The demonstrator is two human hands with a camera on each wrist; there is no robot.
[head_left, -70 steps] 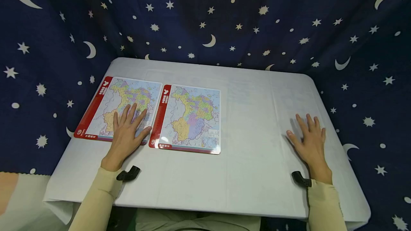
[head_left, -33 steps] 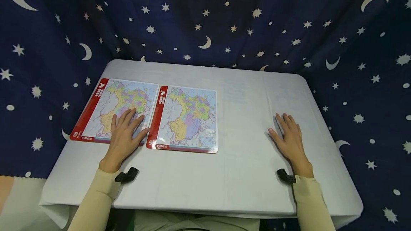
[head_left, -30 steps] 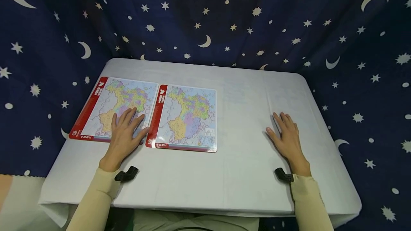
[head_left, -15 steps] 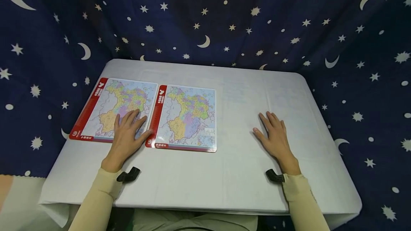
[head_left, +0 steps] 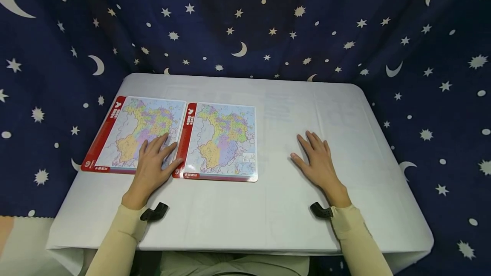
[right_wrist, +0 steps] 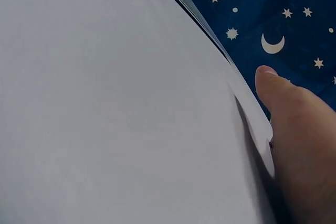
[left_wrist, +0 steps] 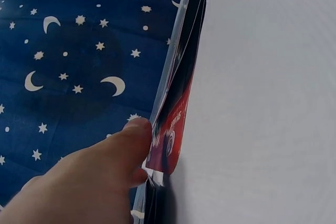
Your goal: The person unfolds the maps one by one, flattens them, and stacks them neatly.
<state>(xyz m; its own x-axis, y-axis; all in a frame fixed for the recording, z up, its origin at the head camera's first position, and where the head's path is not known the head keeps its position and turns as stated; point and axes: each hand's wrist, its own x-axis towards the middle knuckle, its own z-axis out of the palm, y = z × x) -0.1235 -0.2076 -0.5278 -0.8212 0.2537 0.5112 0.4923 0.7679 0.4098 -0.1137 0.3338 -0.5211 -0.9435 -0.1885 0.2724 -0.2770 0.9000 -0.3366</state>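
Left China map (head_left: 124, 146) and right China map (head_left: 224, 142) lay side by side on white tablecloth (head_left: 230, 214). Left hand (head_left: 152, 166), fingers spread, gripped nothing, over left map's near-right corner, thumb at right map's red border. Right hand (head_left: 318, 166) lay spread, holding nothing. White lettering (head_left: 190, 116) was too small to read.

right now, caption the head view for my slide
On white cloth, left hand over the left map, right hand beside the right map.
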